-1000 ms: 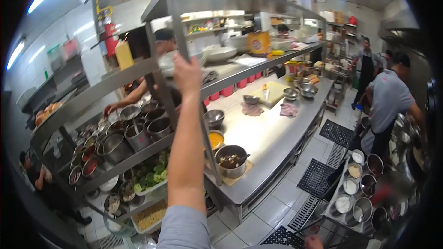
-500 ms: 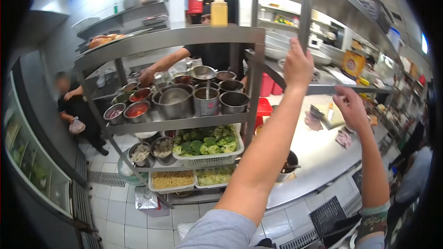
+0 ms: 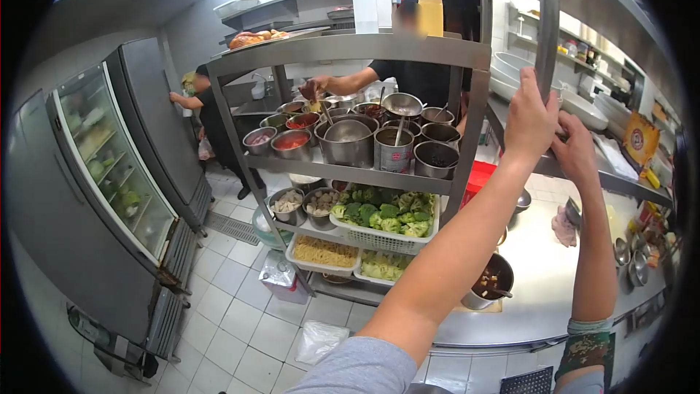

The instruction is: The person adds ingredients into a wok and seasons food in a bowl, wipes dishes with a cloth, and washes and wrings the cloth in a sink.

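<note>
My left hand (image 3: 531, 118) is raised at the lower part of a steel shelf post (image 3: 547, 22), its fingers wrapped round it. Just right of it and slightly lower is my right hand (image 3: 574, 147), fingers bent inward close to the left wrist; what they hold, if anything, is hidden. Behind both hands runs the metal edge of a shelf with stacked white dishes (image 3: 583, 111). Below, on the steel counter (image 3: 536, 270), lie a piece of raw meat (image 3: 563, 228) and a pot of dark food (image 3: 502, 277) with a utensil in it.
A steel rack (image 3: 350, 51) on the left bears pots of sauces and a basket of broccoli (image 3: 383, 211). Someone in black (image 3: 423, 84) reaches over the pots from behind it. Another person (image 3: 219, 124) stands by the grey fridge (image 3: 157, 102). A plastic bag (image 3: 321, 341) lies on the tiles.
The view has swung left, bringing the fridges into sight. My right hand has come up beside my left, which stays at the post. The person at the far left now touches the fridge.
</note>
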Tool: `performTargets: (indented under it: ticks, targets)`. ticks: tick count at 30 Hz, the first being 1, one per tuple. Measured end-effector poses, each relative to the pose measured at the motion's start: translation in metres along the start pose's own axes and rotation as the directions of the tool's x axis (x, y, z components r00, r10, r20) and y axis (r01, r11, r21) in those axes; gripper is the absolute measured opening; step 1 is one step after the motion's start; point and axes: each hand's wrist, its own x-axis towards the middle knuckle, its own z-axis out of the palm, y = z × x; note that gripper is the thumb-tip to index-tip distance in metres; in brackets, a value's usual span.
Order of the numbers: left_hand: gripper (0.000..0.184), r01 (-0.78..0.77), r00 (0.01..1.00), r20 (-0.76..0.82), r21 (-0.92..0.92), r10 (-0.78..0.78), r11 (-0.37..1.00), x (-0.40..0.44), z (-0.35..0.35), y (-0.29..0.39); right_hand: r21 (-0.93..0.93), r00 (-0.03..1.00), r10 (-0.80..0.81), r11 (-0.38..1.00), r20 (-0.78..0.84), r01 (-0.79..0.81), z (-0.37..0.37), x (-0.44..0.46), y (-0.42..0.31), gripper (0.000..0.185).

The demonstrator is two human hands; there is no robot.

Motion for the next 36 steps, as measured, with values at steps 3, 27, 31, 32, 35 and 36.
performTargets:
  ticks: [3, 27, 31, 32, 35, 36]
  targets:
    - [0.037, -0.034, 0.999, -0.021, -0.013, 0.033, 0.999, 0.001, -0.002, 0.003, -0.026, 0.999, -0.015, 1.000, -0.029, 0.015, 0.001, 0.000, -0.002, 0.027]
    - [0.024, 0.441, 0.869, 0.343, -0.211, -0.356, 0.872, 0.011, -0.021, 0.008, -0.040, 0.848, -0.136, 0.990, -0.512, 0.135, -0.007, -0.059, 0.060, 0.016]
    - [0.023, 0.433, 0.864, 0.381, -0.226, -0.329, 0.873, 0.013, -0.023, -0.001, -0.099, 0.845, -0.119, 0.992, -0.521, 0.079, -0.005, -0.058, 0.057, 0.018]
    - [0.022, 0.436, 0.860, 0.390, -0.228, -0.329, 0.871, 0.013, -0.024, -0.003, -0.094, 0.859, -0.097, 0.994, -0.503, 0.057, -0.003, -0.057, 0.056, 0.018]
    - [0.022, 0.442, 0.852, 0.410, -0.230, -0.325, 0.867, 0.015, -0.021, -0.002, -0.101, 0.880, -0.071, 0.995, -0.469, 0.026, -0.007, -0.055, 0.057, 0.019]
    - [0.022, 0.442, 0.853, 0.399, -0.207, -0.337, 0.873, 0.014, -0.024, -0.003, -0.082, 0.894, -0.066, 0.996, -0.442, 0.033, -0.007, -0.057, 0.054, 0.020]
